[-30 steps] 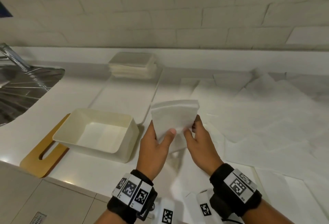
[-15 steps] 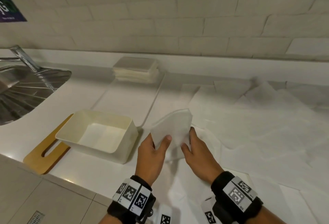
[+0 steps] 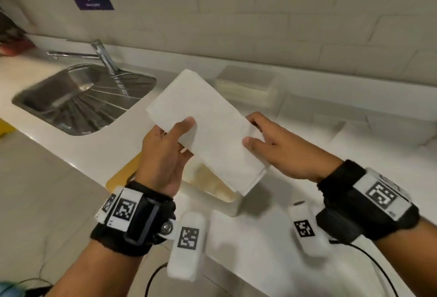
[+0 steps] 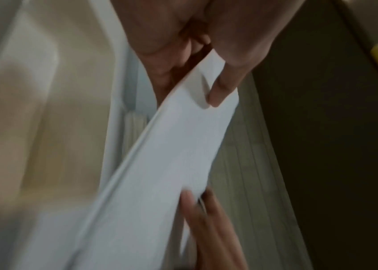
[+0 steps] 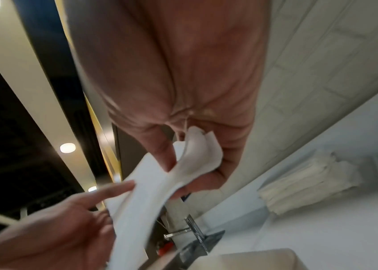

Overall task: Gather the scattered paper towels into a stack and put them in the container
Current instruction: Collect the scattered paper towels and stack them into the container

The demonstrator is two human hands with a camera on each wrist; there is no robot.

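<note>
A thick white stack of paper towels (image 3: 208,126) is held in the air, tilted, its lower end over the cream container (image 3: 230,204). My left hand (image 3: 182,136) grips its left edge, thumb on top. My right hand (image 3: 257,131) pinches the right edge between thumb and fingers. In the left wrist view the stack (image 4: 172,155) runs diagonally under my thumb (image 4: 220,91), beside the container wall (image 4: 33,109). The right wrist view shows the stack (image 5: 151,191) bent in my right hand's pinch. Most of the container is hidden behind the stack.
A steel sink (image 3: 82,98) with a faucet (image 3: 104,58) lies to the left. A wooden board (image 3: 120,173) sticks out under the container. Another pile of towels (image 3: 248,86) sits by the back wall. Loose sheets (image 3: 354,129) cover the counter on the right.
Both hands have carried the stack up and to the left, from over the loose sheets to above the container. The head view has swung left toward the sink.
</note>
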